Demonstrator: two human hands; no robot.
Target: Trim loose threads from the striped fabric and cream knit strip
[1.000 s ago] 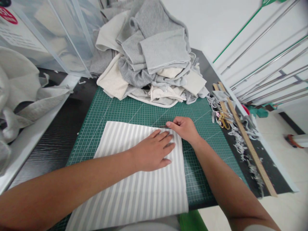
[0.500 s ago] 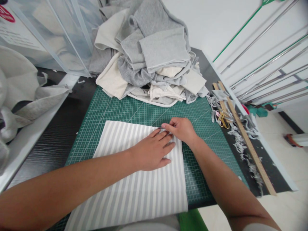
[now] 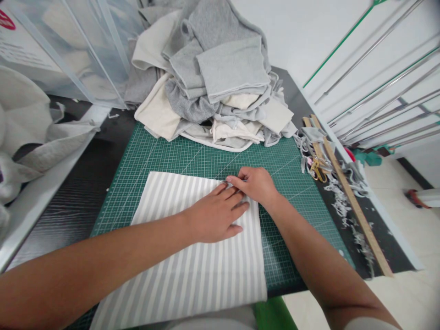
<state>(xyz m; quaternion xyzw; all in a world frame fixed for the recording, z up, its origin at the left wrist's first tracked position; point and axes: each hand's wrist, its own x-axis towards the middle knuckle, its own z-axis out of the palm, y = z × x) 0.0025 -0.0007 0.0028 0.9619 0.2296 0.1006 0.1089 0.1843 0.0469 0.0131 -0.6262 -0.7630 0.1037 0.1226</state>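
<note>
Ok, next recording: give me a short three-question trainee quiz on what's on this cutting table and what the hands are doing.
1. True or false: the left hand lies flat on the grey-and-white striped fabric sheet.
2. The right hand pinches a small thin tool, too small to identify, at which edge of the striped sheet? A) near edge B) far edge C) left edge
3. Fill in: the long wooden ruler lies to the ___ of the green gridded cutting mat.

Key: 1 true; 2 B; 3 right. The heap of grey and cream fabric pieces sits at the mat's far end.
</note>
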